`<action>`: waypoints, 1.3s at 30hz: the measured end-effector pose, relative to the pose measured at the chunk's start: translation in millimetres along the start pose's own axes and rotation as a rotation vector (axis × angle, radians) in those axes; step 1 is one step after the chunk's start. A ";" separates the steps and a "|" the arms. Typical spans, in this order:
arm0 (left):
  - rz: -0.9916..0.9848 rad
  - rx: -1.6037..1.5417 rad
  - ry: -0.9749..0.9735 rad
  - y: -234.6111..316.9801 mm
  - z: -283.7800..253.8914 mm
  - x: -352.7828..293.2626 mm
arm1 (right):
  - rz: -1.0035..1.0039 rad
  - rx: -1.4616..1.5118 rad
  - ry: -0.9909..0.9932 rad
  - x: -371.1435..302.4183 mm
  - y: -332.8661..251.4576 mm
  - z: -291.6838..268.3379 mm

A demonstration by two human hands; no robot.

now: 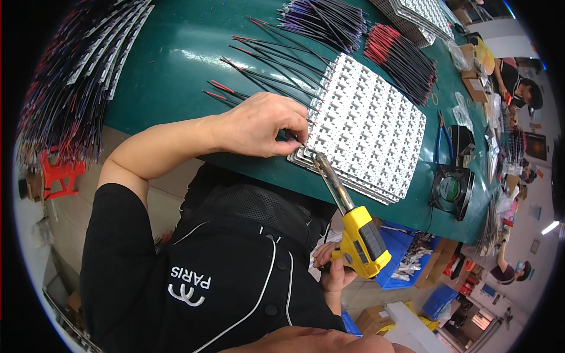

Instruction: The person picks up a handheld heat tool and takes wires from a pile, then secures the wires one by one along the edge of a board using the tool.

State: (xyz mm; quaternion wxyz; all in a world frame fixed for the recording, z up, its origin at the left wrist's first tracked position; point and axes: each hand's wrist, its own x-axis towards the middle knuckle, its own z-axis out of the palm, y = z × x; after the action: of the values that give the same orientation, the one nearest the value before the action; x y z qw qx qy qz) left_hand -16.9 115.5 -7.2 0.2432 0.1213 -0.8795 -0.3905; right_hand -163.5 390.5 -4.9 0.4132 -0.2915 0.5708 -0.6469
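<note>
A stack of white perforated circuit boards [366,126] lies on the green table in front of me. From the top board's left edge stick out several black wires [276,59] with red ends. At the board's near left corner, the fingertips of my left hand [265,125] pinch a thin wire against the edge, its length mostly hidden by the hand. My right hand [334,266] is wrapped round the grip of a yellow and black soldering gun [362,241]. Its long metal tip points up to that same corner, close to my left fingertips.
Bundles of black wires with red ends [400,62] and purple ends [323,23] lie beyond the boards. Wired strips [70,88] hang at the left. Blue-handled pliers [442,138] and a black fan [452,191] stand at the right, above a blue bin [391,253]. Co-workers sit farther right.
</note>
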 end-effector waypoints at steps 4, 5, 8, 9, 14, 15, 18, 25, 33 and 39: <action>0.029 0.011 0.004 -2.4 -0.2 1.1 | -0.068 -0.021 -0.205 -1.4 11.4 -18.7; 0.029 0.011 0.003 -2.9 -0.5 1.4 | -0.074 -0.032 -0.212 -1.4 11.1 -18.8; 0.066 0.024 -0.008 -3.3 -2.1 1.8 | -0.088 -0.045 -0.232 -1.5 11.9 -19.7; 0.072 0.031 -0.018 -3.1 -2.6 1.5 | -0.095 -0.047 -0.244 -0.5 11.3 -18.2; 0.087 0.022 -0.037 -3.7 -4.3 2.1 | -0.024 -0.049 -0.123 -4.0 8.2 -15.8; 0.089 -0.008 -0.035 -4.7 -4.1 1.8 | -0.058 -0.052 -0.223 -3.7 9.4 -18.9; 0.098 -0.040 -0.033 -5.3 -4.2 2.1 | -0.010 0.010 -0.181 -3.1 3.2 -15.9; 0.111 -0.024 -0.039 -5.8 -4.8 1.9 | 0.038 -0.038 -0.002 1.6 -3.9 -1.3; 0.068 0.057 0.078 -4.6 -2.9 3.1 | 0.009 0.013 0.016 6.0 -3.0 0.5; -0.006 0.127 0.090 -6.6 -0.7 -0.2 | -0.039 -0.009 0.045 12.3 0.0 8.0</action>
State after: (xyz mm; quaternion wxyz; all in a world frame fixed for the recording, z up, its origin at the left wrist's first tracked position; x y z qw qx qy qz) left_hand -16.3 110.7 -11.8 0.2732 0.1567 -0.8902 -0.3290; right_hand -162.8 375.8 -4.7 0.3863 -0.2900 0.5771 -0.6585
